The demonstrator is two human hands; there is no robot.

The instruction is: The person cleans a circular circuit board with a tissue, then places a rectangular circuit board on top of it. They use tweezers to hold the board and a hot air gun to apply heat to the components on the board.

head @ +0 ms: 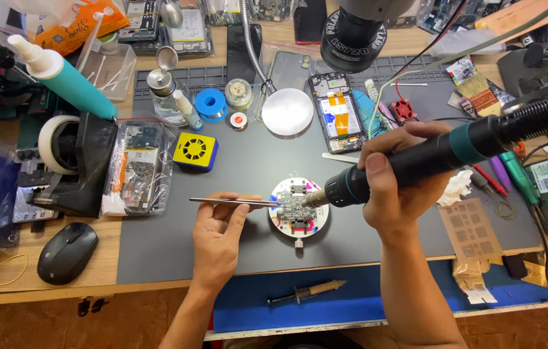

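Note:
My left hand [219, 229] pinches metal tweezers [232, 201] whose tips reach the small circuit board [296, 205] clamped on a round white holder [287, 227]. My right hand [393, 184] grips a black hot-air handle [416, 165] with a teal band. Its metal nozzle [316, 199] points down at the board from the right. A black ribbed hose [545, 115] runs from the handle off to the right.
A grey mat [177, 245] covers the bench. An opened phone [337, 111], a yellow block [194, 150], solder reels [210, 103], a tape dispenser [70, 165], a black mouse [67, 252] and a soldering iron [306, 293] lie around. A microscope lens [351, 35] hangs above.

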